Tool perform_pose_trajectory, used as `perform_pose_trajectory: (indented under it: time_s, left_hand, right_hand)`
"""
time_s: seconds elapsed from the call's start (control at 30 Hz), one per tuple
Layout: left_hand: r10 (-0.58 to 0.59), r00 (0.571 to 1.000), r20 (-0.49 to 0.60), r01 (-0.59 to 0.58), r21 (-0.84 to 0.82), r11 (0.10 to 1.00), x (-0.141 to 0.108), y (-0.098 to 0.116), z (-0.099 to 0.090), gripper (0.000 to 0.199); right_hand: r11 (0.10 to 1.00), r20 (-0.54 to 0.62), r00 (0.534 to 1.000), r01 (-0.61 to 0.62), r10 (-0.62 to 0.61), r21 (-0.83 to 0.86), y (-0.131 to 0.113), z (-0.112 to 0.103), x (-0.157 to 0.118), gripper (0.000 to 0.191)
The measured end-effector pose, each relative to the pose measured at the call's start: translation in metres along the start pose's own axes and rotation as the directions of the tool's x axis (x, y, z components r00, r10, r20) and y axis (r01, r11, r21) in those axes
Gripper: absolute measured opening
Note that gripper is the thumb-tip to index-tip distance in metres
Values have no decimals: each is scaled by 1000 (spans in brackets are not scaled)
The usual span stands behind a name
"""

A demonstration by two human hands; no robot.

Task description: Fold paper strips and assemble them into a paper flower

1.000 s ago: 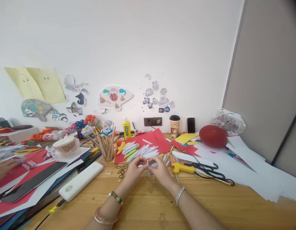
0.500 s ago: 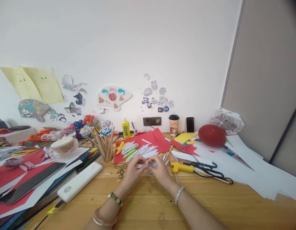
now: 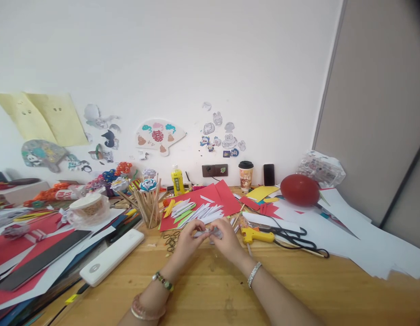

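Note:
My left hand [image 3: 192, 236] and my right hand [image 3: 224, 234] meet over the wooden table, fingertips pinched together. Between them is a small piece of white folded paper [image 3: 214, 232], mostly covered by the fingers. Just beyond the hands, many folded white paper strips [image 3: 206, 213] lie on red paper sheets [image 3: 226, 195], with a few green strips [image 3: 184, 216] and yellow strips [image 3: 169, 208] among them. Rubber bands [image 3: 171, 241] are scattered to the left of my left hand. To the right of my right hand lies a yellow glue gun [image 3: 258, 235] with a black cord.
A holder of wooden sticks [image 3: 150, 210], a yellow bottle [image 3: 177, 181] and a paper cup [image 3: 245, 175] stand toward the wall. A red balloon [image 3: 300, 190] and white sheets [image 3: 335, 240] lie right. A white elongated device [image 3: 113, 257] and a wrapped bowl [image 3: 88, 210] are left.
The whole view has shifted slightly. Both hands stay together in nearly the same place, with small finger movements on the white paper, which shows a little more between them.

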State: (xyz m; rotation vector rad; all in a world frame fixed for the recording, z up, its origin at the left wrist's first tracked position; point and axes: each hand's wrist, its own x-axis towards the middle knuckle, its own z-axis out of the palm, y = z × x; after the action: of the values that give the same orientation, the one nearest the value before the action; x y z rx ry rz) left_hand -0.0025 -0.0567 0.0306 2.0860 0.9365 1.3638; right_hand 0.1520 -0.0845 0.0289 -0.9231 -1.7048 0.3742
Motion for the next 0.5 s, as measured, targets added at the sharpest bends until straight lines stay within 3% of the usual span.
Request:
perform_pose_trajectory:
  time_s: [0.27,0.5]
  left_hand:
    - [-141,982,126,160,-154,975,3,4,-4,22]
    - [-136,980,143,156,-138,978,4,1,-2,23]
  right_hand:
    - [974,82,987,-149,136,168,3,-2,1,8]
    - [974,62,987,-154,146,166,6,-1,2,5]
